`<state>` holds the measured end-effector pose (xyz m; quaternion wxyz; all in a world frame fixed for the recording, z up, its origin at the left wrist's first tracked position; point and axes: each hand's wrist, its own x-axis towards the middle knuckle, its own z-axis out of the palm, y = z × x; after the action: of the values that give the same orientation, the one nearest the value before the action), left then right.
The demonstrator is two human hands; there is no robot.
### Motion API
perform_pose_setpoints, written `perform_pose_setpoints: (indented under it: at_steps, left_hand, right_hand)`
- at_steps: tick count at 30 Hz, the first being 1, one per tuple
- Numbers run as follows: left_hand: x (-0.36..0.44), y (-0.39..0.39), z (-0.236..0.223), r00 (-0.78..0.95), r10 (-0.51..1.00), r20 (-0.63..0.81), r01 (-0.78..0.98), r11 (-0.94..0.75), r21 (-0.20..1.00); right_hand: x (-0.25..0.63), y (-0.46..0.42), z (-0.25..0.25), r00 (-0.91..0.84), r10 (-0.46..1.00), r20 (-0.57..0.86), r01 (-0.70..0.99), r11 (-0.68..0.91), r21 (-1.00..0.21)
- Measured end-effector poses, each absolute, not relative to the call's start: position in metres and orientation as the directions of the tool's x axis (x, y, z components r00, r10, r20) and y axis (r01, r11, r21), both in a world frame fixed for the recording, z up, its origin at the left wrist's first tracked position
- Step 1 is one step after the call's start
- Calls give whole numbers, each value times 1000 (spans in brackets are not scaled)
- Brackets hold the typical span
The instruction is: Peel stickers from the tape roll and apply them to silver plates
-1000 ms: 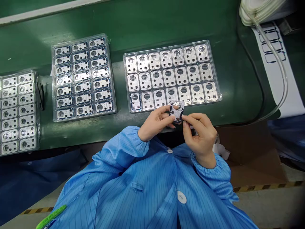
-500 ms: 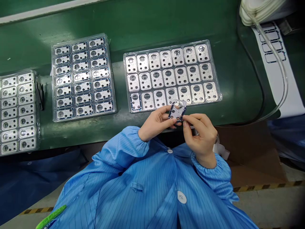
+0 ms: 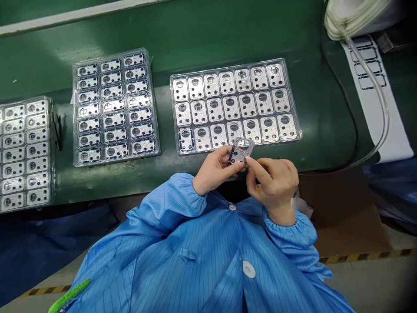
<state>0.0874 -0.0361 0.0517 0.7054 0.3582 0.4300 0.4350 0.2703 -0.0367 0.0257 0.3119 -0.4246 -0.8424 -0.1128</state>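
A small rectangular metal plate [image 3: 240, 151] with round holes is pinched between both my hands just in front of the near edge of a clear tray [image 3: 295, 138]. My left hand [image 3: 216, 167] grips its left side with closed fingers. The right hand [image 3: 273, 180] pinches its lower right corner with thumb and forefinger. The tray holds three rows of similar silver plates, and its near row sits right behind the held plate. Both arms wear blue striped sleeves.
A second clear tray [image 3: 153, 150] of plates lies to the left on the green belt [image 3: 195, 39], and a third tray [image 3: 52, 143] at the far left edge. White tubing [image 3: 374, 74] and a white strip with dark frames [image 3: 381, 113] lie at the right. A brown cardboard box [image 3: 345, 208] stands below right.
The plate has tilted and shifted slightly left and toward the tray. My right hand has moved a little left, closer to my left hand.
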Motion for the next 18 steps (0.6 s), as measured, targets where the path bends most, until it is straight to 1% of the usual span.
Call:
perform_pose_setpoints:
  at_steps: [4,9,12,14,15,18]
  left_hand:
    - [88,-35,51,264,918,-297,-307,372,876]
    - [88,-35,50,273,917,-290,-327,372,869]
    - [88,-36,48,288,912,-292,-344,383,857]
    - [89,-36,47,288,910,-300,-345,391,854]
    - [89,-37,46,285,909,-303,-340,391,855]
    - [88,-37,47,282,909,-306,-317,389,865]
  right_hand:
    - [271,-37,24,-426,622,657,779,621,-83]
    - [269,-38,24,-384,663,643,834,548,-66]
    - [269,-36,25,-337,661,670,851,518,-84]
    - [268,-34,28,-300,660,688,840,525,-137]
    - [267,-33,30,-277,668,691,827,532,-182]
    - [261,-31,37,-177,738,651,753,528,-393]
